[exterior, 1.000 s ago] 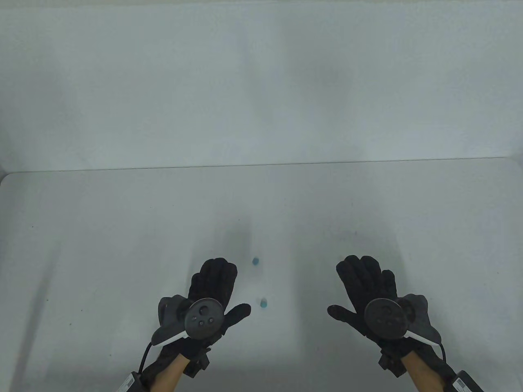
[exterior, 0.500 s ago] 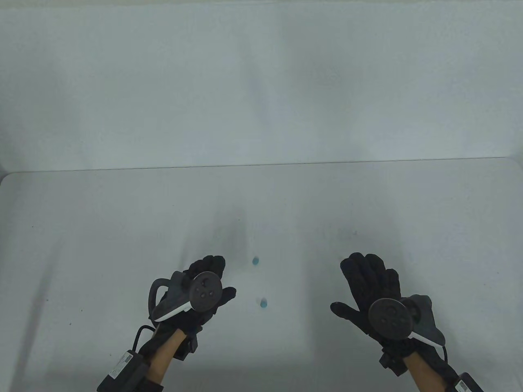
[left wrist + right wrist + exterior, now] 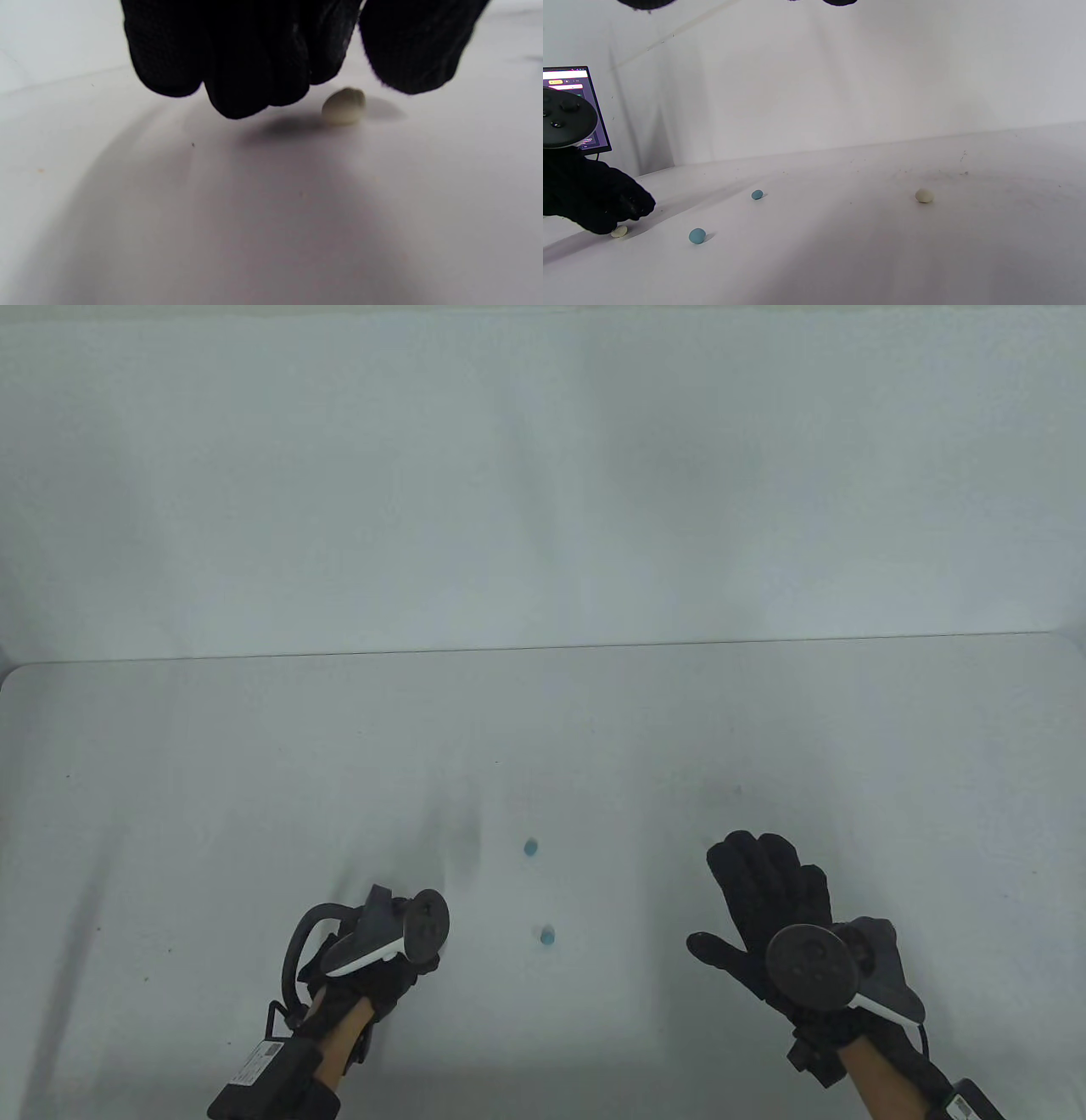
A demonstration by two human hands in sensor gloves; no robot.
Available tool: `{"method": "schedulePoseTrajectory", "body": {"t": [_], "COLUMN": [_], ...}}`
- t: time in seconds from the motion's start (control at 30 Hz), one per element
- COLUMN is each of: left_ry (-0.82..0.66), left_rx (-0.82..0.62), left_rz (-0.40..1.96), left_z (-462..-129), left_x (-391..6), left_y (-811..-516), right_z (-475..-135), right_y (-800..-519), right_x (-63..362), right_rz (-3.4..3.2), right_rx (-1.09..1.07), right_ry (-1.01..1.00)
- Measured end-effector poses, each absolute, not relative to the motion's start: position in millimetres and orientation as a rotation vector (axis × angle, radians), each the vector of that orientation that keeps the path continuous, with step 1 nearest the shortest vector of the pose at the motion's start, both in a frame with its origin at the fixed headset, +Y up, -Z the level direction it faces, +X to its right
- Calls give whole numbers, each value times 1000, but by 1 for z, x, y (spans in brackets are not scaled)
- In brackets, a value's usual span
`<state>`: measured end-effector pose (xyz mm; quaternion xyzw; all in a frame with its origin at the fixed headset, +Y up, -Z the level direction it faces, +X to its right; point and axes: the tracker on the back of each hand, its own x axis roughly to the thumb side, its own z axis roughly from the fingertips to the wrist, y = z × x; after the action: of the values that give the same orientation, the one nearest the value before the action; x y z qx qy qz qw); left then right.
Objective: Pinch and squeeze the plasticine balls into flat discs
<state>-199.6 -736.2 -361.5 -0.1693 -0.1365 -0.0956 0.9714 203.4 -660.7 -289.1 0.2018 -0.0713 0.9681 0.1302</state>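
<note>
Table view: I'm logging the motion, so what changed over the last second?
The left hand drew back toward the person and tipped fingers-down over a cream ball, not yet gripping it. The right hand stayed flat and spread, barely shifting. Both blue balls stayed put.

The black-gloved left hand (image 3: 386, 976) has been drawn back toward the near table edge and tipped steeply downward, so that its fingers, seen spread flat a second ago, are now hidden under the dark round tracker (image 3: 424, 927) in the table view. In the left wrist view its curled fingertips (image 3: 237, 84) are brought down just above a small cream plasticine ball (image 3: 343, 106) on the table.
</note>
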Motion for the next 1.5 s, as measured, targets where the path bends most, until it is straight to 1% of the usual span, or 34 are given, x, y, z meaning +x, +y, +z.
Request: {"method": "schedulePoseTrajectory", "body": {"t": [0.07,0.17,0.27,0.47,0.6,0.67,0.83,0.93,1.1,1.23,1.4,1.47,1.5], "left_ry": [-279,-283,-303,-288,-248,-229,-204,-225,-284,-309,-329,-311,-308], "left_rx": [-358,-344,-296,-303,-308,-302,-274,-267,-315,-369,-471,-511,-522], "left_rz": [-211,-254,-329,-257,-149,-33,363,557,901,1067,1333,1469,1499], "left_z": [-362,-362,-362,-364,-363,-363,-363,-361,-354,-349,-338,-333,-332], "left_x": [-197,-193,-189,-193,-199,-203,-209,-207,-193,-179,-159,-152,-150], "left_y": [-739,-740,-743,-745,-739,-730,-706,-693,-680,-683,-698,-704,-706], "right_z": [-289,-289,-289,-290,-290,-290,-290,-290,-290,-290,-290,-291,-291], "right_y": [-661,-661,-661,-661,-661,-662,-662,-662,-662,-662,-663,-663,-663], "right_x": [203,203,204,204,204,204,204,204,204,204,204,204,204], "right_rz": [2816,2813,2815,2814,2805,2805,2801,2800,2800,2800,2798,2798,2798], "right_rx": [585,586,584,580,587,591,593,590,588,585,580,579,579], "right_ry": [-204,-199,-200,-194,-195,-188,-182,-190,-192,-191,-192,-187,-186]}}
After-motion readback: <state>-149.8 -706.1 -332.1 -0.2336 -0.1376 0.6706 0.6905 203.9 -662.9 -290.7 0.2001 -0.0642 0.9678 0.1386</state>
